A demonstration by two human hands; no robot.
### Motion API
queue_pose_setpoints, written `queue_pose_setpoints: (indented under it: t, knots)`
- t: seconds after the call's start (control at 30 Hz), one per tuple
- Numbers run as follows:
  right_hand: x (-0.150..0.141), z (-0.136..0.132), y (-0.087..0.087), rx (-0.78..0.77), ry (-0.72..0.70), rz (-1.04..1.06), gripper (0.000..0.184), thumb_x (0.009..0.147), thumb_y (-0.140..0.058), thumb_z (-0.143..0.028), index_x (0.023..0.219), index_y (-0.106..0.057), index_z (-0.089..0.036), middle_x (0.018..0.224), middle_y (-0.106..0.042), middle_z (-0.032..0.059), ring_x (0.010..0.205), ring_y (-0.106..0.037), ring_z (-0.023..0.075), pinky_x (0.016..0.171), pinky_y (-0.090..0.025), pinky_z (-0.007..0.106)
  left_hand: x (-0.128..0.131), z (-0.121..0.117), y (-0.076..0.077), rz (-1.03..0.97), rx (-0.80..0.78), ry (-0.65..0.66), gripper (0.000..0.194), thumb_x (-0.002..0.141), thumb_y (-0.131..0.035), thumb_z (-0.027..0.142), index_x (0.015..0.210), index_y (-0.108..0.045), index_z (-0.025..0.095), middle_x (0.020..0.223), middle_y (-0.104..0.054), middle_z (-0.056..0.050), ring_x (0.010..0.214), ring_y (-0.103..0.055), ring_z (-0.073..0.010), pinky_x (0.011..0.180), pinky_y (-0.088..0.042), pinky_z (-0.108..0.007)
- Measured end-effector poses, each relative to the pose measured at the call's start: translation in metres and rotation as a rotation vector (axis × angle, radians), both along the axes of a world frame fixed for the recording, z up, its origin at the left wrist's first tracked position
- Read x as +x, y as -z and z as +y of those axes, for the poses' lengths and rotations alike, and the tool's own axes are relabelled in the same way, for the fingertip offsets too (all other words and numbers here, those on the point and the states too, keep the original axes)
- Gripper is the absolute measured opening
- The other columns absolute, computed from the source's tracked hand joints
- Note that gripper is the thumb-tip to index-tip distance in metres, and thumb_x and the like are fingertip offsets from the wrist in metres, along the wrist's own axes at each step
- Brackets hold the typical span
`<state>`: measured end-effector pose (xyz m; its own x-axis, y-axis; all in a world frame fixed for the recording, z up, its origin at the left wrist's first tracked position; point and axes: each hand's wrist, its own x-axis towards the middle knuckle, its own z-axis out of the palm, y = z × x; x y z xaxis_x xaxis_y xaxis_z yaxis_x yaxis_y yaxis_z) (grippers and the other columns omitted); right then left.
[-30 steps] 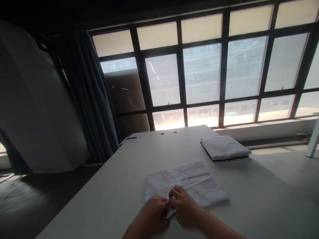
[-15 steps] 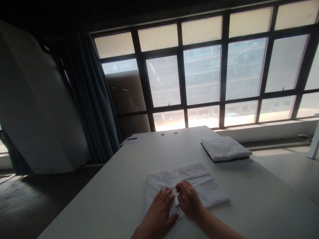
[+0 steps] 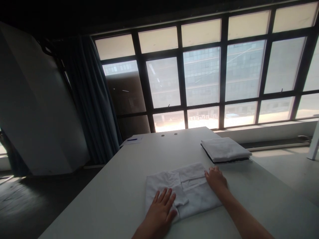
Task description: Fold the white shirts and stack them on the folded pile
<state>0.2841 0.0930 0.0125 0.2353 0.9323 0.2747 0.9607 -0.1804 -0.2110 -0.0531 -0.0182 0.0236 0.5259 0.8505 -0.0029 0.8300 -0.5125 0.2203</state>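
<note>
A folded white cloth (image 3: 189, 194) lies on the pale table (image 3: 119, 199) in front of me. My left hand (image 3: 160, 210) rests flat on the cloth's near left part, fingers spread. My right hand (image 3: 215, 177) lies on the cloth's far right edge, palm down with the fingers curled over the edge; whether it grips the cloth is unclear. Farther right on the table sits a stack of folded cloths (image 3: 225, 149), white on top with a dark layer underneath.
A paper with a blue pen (image 3: 132, 139) lies at the table's far left corner. Two round holes (image 3: 168, 134) mark the far edge. Behind are a large grid window (image 3: 201, 73), a dark curtain (image 3: 92, 99) and a big white panel (image 3: 32, 106) at left.
My right hand slid from the cloth's middle out to its far right edge. My left hand went from a pinch to lying flat on the cloth's near left part.
</note>
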Motion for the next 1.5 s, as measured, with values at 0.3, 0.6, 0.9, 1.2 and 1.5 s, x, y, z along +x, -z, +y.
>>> queue_pose_setpoints:
  t: [0.3, 0.6, 0.9, 1.2, 1.5]
  knots:
    - [-0.014, 0.002, 0.014, -0.051, -0.073, 0.035, 0.028, 0.102, -0.045, -0.031, 0.102, -0.064, -0.012, 0.094, -0.070, 0.0178, 0.091, -0.071, 0.0280, 0.077, -0.050, 0.035, 0.003, -0.006, -0.017, -0.001, -0.080, -0.043, 0.065, 0.099, -0.033, 0.068, 0.157, -0.024, 0.041, 0.167, -0.015, 0.001, 0.155, -0.013, -0.0311, 0.125, -0.010, -0.060]
    - [-0.016, 0.013, 0.006, -0.028, -0.122, 0.262, 0.027, 0.104, -0.038, -0.033, 0.111, -0.055, -0.012, 0.092, -0.070, 0.0176, 0.088, -0.070, 0.0264, 0.074, -0.047, 0.031, 0.003, -0.016, -0.036, 0.028, -0.081, -0.109, 0.056, 0.097, -0.044, 0.063, 0.146, -0.049, 0.037, 0.159, -0.042, -0.004, 0.142, -0.039, -0.0357, 0.115, -0.030, -0.055]
    - [-0.015, 0.010, -0.011, -0.192, -0.500, 0.581, 0.021, 0.088, -0.056, -0.031, 0.094, -0.068, -0.015, 0.090, -0.071, 0.0070, 0.087, -0.064, 0.0202, 0.079, -0.044, 0.027, 0.000, -0.017, -0.056, 0.167, 0.013, -0.196, 0.040, 0.098, -0.045, 0.046, 0.083, -0.075, 0.024, 0.092, -0.075, -0.007, 0.092, -0.067, -0.0260, 0.090, -0.042, -0.041]
    - [-0.018, -0.009, -0.015, -0.428, -0.648, 0.843, 0.055, 0.063, -0.073, -0.027, 0.117, -0.072, -0.020, 0.122, -0.066, 0.0085, 0.110, -0.060, 0.0262, 0.094, -0.046, 0.032, -0.009, -0.009, -0.037, -0.009, 0.150, -0.228, 0.030, 0.085, -0.065, 0.044, 0.109, -0.068, 0.026, 0.125, -0.067, -0.010, 0.119, -0.058, -0.0307, 0.105, -0.040, -0.045]
    - [-0.015, -0.014, -0.030, -0.561, -0.742, 1.261, 0.073, 0.062, -0.073, -0.026, 0.134, -0.062, -0.019, 0.130, -0.064, 0.0098, 0.109, -0.063, 0.0260, 0.093, -0.050, 0.036, -0.005, -0.004, -0.012, -0.052, -0.131, -0.125, 0.102, 0.080, -0.061, 0.070, 0.160, -0.020, 0.022, 0.168, -0.009, -0.006, 0.155, -0.006, -0.0321, 0.128, -0.001, -0.052]
